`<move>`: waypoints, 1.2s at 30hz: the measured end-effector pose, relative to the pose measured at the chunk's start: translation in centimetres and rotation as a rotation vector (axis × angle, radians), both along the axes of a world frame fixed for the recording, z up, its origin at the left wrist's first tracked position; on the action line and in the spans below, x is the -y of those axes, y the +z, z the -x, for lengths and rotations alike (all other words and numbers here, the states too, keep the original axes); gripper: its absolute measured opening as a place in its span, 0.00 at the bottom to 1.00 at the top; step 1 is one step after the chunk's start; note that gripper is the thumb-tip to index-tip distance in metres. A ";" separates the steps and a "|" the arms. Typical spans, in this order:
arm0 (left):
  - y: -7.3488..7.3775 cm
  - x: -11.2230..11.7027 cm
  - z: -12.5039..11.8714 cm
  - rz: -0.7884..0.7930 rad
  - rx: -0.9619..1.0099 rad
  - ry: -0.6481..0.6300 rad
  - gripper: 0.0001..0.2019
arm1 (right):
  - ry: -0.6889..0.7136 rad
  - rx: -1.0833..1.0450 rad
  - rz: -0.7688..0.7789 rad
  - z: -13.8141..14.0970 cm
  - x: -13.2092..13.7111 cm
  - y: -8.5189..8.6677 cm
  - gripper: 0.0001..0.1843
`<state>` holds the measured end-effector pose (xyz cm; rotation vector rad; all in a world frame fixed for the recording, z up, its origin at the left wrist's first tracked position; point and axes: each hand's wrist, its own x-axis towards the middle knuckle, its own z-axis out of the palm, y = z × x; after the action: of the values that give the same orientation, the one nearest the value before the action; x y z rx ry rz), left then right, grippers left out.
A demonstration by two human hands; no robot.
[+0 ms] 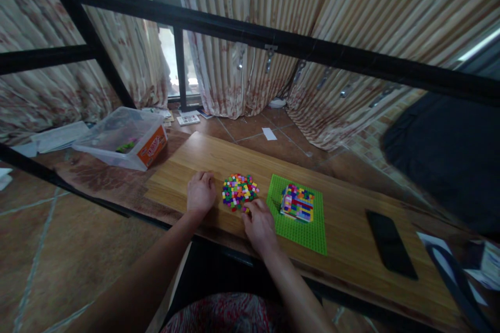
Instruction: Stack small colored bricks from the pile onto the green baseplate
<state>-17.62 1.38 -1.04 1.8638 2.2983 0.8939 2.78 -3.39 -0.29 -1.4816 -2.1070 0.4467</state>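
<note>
A heap of small multicoloured toy bricks [239,190] lies loose on the wooden tabletop. To the left of the heap rests my left hand [201,192], its fingers curled inward; whether they hold anything is hidden. My right hand [259,222] is at the heap's near right edge, thumb and fingertips closed around small bricks there, one of them yellow; exactly what is pinched is too small to tell. Right of that hand lies a green studded baseplate [300,237], bearing a low block-shaped build [297,203] of many-coloured bricks with pale lower walls.
A clear plastic tub [105,148] with an orange label and a few green and pink pieces stands beyond the table's left end. A black phone-like slab [391,244] lies on the table [347,229] at right. A black metal bar [250,31] crosses before the curtains.
</note>
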 end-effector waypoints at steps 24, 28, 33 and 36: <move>-0.3 -0.2 0.2 -0.005 -0.014 0.005 0.14 | -0.298 -1.356 0.587 0.6 -0.3 -0.6 0.23; -0.2 -0.1 0.2 -0.006 -0.009 0.002 0.13 | -0.312 -1.306 0.555 0.8 -0.1 -0.5 0.23; -0.4 -0.2 0.2 -0.016 -0.017 0.006 0.14 | -0.284 -1.180 0.512 1.2 -0.1 -0.5 0.21; -0.3 -0.2 0.2 -0.016 -0.017 0.006 0.13 | -0.292 -1.125 0.490 1.3 -0.1 -0.5 0.20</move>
<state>-17.83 1.56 -1.37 1.8785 2.3144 0.9031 1.44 -3.26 -0.75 -1.2507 -0.9102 1.3533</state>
